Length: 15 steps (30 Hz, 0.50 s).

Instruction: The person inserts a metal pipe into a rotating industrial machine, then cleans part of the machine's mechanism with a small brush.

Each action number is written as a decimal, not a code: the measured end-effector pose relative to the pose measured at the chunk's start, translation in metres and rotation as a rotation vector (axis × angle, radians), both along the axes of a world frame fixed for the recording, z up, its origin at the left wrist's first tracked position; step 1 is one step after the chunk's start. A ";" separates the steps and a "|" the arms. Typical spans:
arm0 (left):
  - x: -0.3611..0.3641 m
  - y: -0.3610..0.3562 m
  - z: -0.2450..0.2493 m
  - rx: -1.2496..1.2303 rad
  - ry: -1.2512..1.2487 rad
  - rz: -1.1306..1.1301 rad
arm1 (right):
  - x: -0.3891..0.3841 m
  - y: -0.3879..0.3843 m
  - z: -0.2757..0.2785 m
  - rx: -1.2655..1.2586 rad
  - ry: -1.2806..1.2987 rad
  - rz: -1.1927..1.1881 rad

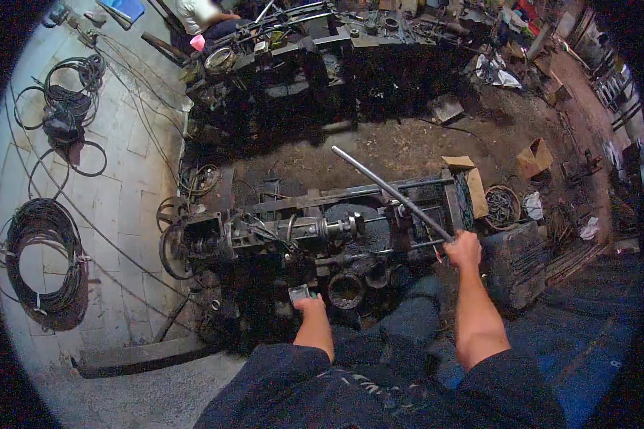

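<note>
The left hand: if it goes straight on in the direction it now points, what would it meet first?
Probably the machine, just beyond the small pale block that the left hand seems to touch; depth is unclear here.

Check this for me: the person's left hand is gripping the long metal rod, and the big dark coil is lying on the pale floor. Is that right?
Not quite: the head view shows the long metal rod gripped in the person's right hand, not the left. The big dark coil does lie on the pale floor.
</note>
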<state>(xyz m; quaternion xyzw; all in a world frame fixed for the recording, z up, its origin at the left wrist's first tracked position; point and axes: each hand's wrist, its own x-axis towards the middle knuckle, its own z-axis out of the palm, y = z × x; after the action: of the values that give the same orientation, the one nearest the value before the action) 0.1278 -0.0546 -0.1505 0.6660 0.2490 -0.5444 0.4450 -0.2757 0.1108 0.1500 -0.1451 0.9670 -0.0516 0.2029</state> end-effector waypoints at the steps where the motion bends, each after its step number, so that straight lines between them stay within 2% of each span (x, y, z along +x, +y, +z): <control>1: -0.004 0.002 0.003 -0.023 -0.037 -0.048 | 0.001 0.001 -0.001 -0.003 0.002 -0.002; 8: -0.027 0.002 0.049 0.140 -0.305 -0.193 | -0.004 0.002 -0.009 -0.027 0.021 0.024; 15: -0.040 0.003 0.074 0.229 -0.442 -0.301 | 0.000 -0.002 0.004 -0.005 0.007 -0.036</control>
<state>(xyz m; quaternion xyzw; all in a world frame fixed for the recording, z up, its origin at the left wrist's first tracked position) 0.0876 -0.0511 -0.0770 0.8438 0.1044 -0.4145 0.3245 -0.2757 0.1084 0.1543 -0.1284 0.9700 -0.0573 0.1984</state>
